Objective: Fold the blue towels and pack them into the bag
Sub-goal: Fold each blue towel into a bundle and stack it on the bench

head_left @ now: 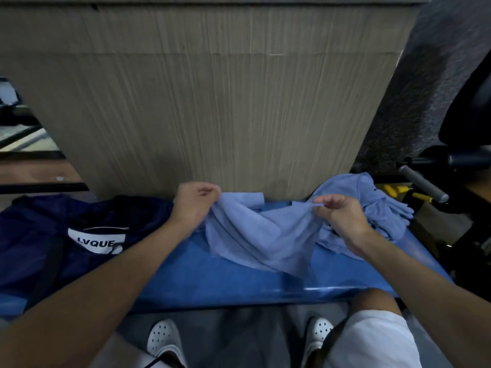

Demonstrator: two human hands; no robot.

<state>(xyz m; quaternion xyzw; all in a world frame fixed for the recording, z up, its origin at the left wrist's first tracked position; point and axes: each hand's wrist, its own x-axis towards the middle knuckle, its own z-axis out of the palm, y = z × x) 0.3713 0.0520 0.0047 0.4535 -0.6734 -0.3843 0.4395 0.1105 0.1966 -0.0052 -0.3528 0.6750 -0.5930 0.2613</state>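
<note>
White perforated clogs and a pale-shorted knee are seen lowest in the view, below the near edge of the blue tabletop. One light blue towel is held lifted above the tabletop, its lower part draped onto the surface. The left hand is pinched shut on the towel's upper left edge; the right hand is pinched shut on its upper right edge, thumb and fingers pressed together over the cloth. A heap of further light blue towels lies just beyond the right hand. A dark navy bag, bearing a white "LVQUE" label, lies flat at the tabletop's left end.
</note>
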